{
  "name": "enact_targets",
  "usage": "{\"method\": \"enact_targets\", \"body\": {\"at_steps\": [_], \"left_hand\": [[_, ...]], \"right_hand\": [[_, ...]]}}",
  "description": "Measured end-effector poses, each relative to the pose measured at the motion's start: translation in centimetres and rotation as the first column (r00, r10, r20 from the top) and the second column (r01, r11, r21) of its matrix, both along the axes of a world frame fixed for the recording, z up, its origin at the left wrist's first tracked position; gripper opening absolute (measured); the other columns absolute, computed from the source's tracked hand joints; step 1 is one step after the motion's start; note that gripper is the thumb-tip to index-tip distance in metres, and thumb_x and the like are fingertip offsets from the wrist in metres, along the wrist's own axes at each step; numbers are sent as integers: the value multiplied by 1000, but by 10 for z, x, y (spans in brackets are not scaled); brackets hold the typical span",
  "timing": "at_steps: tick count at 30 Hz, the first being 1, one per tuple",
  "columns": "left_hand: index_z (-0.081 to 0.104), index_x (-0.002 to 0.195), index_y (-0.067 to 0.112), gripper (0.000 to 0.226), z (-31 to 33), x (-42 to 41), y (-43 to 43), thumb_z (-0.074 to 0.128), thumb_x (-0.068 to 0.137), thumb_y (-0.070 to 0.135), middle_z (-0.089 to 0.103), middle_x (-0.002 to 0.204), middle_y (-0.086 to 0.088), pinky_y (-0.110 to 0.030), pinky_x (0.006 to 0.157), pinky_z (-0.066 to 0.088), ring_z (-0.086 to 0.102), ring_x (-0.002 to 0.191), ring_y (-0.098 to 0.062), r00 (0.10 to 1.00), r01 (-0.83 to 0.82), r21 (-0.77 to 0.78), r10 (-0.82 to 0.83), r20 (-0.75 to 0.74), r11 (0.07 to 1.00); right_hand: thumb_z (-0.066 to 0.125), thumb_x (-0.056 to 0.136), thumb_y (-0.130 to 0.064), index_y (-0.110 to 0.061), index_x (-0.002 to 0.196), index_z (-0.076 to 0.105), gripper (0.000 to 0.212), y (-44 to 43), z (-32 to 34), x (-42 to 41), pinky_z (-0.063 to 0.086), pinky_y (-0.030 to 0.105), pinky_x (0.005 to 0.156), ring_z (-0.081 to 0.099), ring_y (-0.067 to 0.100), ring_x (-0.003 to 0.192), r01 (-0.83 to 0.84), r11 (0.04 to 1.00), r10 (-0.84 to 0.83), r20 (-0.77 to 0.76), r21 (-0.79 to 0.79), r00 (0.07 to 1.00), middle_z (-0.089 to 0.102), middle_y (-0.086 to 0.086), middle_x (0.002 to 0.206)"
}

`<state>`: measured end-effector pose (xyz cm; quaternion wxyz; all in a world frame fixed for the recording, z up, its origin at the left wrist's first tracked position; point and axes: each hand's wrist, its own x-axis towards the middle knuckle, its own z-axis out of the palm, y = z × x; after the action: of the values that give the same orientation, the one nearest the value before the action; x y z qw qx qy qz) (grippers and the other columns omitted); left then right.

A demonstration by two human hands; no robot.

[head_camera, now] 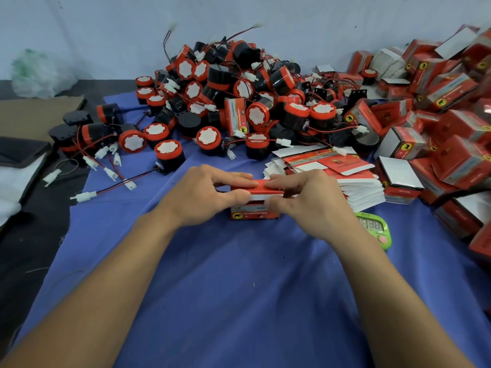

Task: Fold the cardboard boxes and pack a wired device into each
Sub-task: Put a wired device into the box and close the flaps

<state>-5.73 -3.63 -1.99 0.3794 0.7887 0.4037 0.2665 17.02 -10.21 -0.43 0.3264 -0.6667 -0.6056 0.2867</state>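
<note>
A small red cardboard box (255, 212) stands on the blue cloth (239, 288) in front of me. My left hand (204, 193) holds its left side, fingers on the top flap and thumb at the front. My right hand (305, 197) pinches the right part of the red lid flap. What the box holds is hidden. Behind it lies a big heap of round black-and-red wired devices (239, 96) with white plugs. A stack of flat unfolded boxes (332, 171) lies just right of my hands.
Many folded red boxes (438, 115) are piled along the right side. A green digital timer (376, 227) sits by my right wrist. Brown cardboard (34, 112) and a dark tray (21, 152) lie at the left, with loose wired devices (87, 134) nearby.
</note>
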Motion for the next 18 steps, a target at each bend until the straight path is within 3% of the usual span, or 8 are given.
{"method": "enact_targets", "body": {"at_steps": [4, 6, 9, 12, 14, 16, 18], "left_hand": [[79, 116, 40, 36, -4, 0, 2, 86, 84, 24, 70, 128, 24, -28, 101, 55, 62, 122, 5, 996, 9, -109, 0, 85, 994], [79, 117, 36, 38, -4, 0, 3, 87, 82, 22, 71, 129, 20, -35, 103, 55, 63, 122, 2, 993, -1, -144, 18, 113, 990], [80, 114, 38, 38, -6, 0, 2, 88, 81, 22, 71, 128, 20, -40, 107, 53, 64, 123, 0, 990, 5, -163, 19, 141, 987], [80, 111, 43, 34, -8, 0, 2, 89, 80, 33, 71, 128, 22, -38, 108, 52, 63, 123, 1, 986, 19, -158, 7, 166, 987], [81, 107, 39, 27, -9, 1, 0, 84, 81, 46, 72, 126, 19, -35, 107, 51, 64, 123, -1, 971, 32, -185, 13, 238, 982], [83, 103, 38, 17, -10, 3, -1, 77, 87, 38, 74, 124, 17, -35, 107, 50, 64, 123, -1, 959, 30, -204, 29, 282, 979], [82, 104, 40, 22, -12, 3, -2, 76, 91, 24, 74, 123, 19, -36, 108, 50, 63, 123, 0, 967, 21, -173, 24, 254, 985]], "right_hand": [[82, 84, -25, -32, 117, 78, 33, -2, 0, -1, 54, 30, 98, 65, 4, 111, -42, 999, 40, -74, -31, 996, 66, -15, 134], [79, 87, -24, -32, 118, 77, 33, -2, -1, -2, 53, 34, 100, 65, 7, 113, -48, 998, 45, -81, -32, 996, 65, -16, 135], [78, 87, -23, -37, 113, 79, 29, -3, -2, -4, 49, 22, 99, 64, 2, 111, -43, 998, 43, -9, 47, 999, 70, -17, 126], [77, 87, -19, -38, 103, 81, 25, -4, -6, -9, 47, 10, 76, 65, 1, 83, -40, 985, 22, 107, 168, 994, 76, -16, 96], [77, 86, -15, -35, 99, 83, 24, -4, -7, -11, 42, 4, 70, 61, -3, 72, -51, 978, 22, 140, 203, 990, 76, -15, 88], [77, 86, -14, -32, 98, 83, 22, -4, -7, -10, 41, 1, 69, 60, -5, 69, -60, 977, 30, 147, 202, 989, 78, -12, 89], [77, 87, -15, -33, 97, 83, 21, -4, -5, -10, 40, 2, 65, 60, -9, 68, -63, 981, 36, 146, 185, 989, 78, -12, 87]]}}
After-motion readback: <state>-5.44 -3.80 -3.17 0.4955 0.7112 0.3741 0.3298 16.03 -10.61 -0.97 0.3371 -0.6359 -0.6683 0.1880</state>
